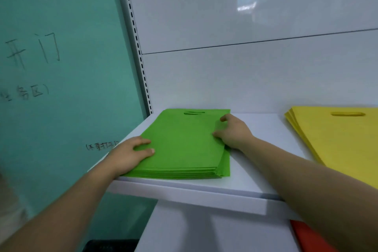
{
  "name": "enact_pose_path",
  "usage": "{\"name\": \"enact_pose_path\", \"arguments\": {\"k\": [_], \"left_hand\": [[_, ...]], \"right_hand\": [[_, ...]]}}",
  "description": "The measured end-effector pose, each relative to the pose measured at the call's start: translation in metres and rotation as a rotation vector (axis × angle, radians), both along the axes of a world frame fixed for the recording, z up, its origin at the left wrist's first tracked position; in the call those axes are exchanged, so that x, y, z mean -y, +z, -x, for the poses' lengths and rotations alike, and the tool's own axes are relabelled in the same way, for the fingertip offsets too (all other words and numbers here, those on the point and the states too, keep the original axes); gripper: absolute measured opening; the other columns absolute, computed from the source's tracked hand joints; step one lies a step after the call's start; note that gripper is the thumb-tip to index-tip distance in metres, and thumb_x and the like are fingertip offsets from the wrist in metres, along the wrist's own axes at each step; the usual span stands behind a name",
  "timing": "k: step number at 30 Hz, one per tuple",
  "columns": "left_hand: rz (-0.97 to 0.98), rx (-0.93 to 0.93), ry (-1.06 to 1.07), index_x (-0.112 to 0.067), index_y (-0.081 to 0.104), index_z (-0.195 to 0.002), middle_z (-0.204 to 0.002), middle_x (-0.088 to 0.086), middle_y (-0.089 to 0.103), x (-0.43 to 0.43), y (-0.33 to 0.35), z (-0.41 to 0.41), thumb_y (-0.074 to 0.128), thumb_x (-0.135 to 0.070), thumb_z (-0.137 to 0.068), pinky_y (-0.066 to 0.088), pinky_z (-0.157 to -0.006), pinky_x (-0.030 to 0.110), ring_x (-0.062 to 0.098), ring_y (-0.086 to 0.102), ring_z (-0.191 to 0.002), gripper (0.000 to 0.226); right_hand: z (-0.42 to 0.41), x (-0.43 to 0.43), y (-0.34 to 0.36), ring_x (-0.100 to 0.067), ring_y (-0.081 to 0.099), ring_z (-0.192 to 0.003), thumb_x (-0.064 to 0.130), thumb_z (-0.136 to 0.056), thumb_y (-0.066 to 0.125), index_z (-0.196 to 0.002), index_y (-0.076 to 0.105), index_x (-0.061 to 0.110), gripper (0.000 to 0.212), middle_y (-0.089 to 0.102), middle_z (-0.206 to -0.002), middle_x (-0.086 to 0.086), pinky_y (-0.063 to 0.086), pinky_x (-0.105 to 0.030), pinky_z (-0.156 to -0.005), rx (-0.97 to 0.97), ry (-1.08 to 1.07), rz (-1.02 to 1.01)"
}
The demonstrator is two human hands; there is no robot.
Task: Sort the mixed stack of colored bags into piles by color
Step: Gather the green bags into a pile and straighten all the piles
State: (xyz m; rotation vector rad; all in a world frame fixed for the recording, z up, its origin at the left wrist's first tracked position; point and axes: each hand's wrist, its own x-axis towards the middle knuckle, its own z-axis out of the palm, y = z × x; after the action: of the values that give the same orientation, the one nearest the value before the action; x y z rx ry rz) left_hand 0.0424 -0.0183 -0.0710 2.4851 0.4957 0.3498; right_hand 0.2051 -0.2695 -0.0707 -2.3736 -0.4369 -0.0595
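A pile of green bags (182,143) lies flat on the left part of a white shelf (255,174), handle slot at the far end. My left hand (131,154) rests on the pile's left edge, fingers straight on the top bag. Against the pile's right edge my right hand (233,131) presses, its fingers and thumb touching the top bag. To the right on the same shelf lies a pile of yellow bags (337,141), apart from both hands. An orange-red bag (308,237) shows on the lower shelf at bottom right, partly hidden by my right arm.
A white back panel (245,80) closes the shelf behind the piles. A teal wall with handwriting (61,88) stands to the left, beyond the slotted shelf upright (141,61). A dark crate (110,245) sits low at the bottom edge.
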Motion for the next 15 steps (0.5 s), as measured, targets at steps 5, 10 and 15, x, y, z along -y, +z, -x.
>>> {"name": "enact_pose_path", "arguments": {"k": [5,10,15], "left_hand": [[0.020,0.069,-0.028,-0.029,0.057,-0.128,-0.148,-0.006,0.039,-0.013,-0.010,-0.006,0.070,-0.042,-0.080,0.029,-0.107,0.030,0.017,0.040,-0.132,0.051],[-0.040,0.055,-0.027,-0.028,0.050,-0.135,-0.150,-0.005,0.036,-0.011,-0.010,-0.004,0.068,-0.049,-0.079,0.030,-0.109,0.032,0.019,0.038,-0.134,0.062],[-0.074,-0.055,-0.074,-0.033,0.044,-0.138,-0.150,0.000,0.036,-0.009,0.002,0.000,0.051,-0.068,-0.058,0.030,-0.111,0.044,0.022,0.036,-0.135,0.088]], "right_hand": [[0.011,-0.002,-0.001,-0.028,0.055,-0.107,0.017,-0.088,0.060,-0.133,0.048,0.017,0.047,0.060,-0.118,-0.013,0.039,-0.028,-0.086,0.244,0.036,0.072],[0.027,-0.004,0.014,-0.029,0.054,-0.111,0.007,-0.091,0.051,-0.132,0.052,0.016,0.042,0.057,-0.122,-0.011,0.037,-0.028,-0.091,0.360,0.096,0.112],[0.041,-0.004,0.048,-0.018,0.051,-0.085,0.001,-0.089,0.050,-0.122,0.059,0.021,0.040,0.052,-0.105,-0.004,0.042,-0.023,-0.068,0.246,-0.028,-0.136]]}}
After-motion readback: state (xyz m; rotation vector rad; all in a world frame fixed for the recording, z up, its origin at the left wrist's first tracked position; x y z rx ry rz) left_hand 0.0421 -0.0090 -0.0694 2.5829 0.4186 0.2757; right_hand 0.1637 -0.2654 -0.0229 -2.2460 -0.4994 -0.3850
